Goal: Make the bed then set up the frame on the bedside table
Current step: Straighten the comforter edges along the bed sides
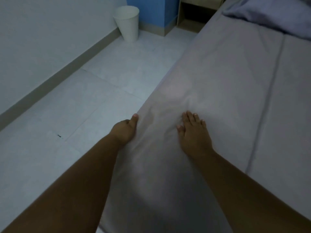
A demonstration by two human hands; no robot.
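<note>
A bed covered by a pale grey sheet [227, 78] fills the right half of the view. My left hand [125, 129] is at the bed's left edge, thumb on top and fingers hidden under the hanging cloth, pinching the sheet. My right hand [193, 132] lies flat on top of the sheet with fingers spread, small wrinkles around it. A bluish pillow [272, 15] rests at the head of the bed, top right. The bedside table [193, 17] shows only partly beyond the bed's far corner. No frame is visible.
A white waste bin [128, 24] stands on the tiled floor [84, 101] near the wall corner, next to a blue wall section [151, 10]. A grey skirting board runs along the left wall. The floor strip between wall and bed is narrow.
</note>
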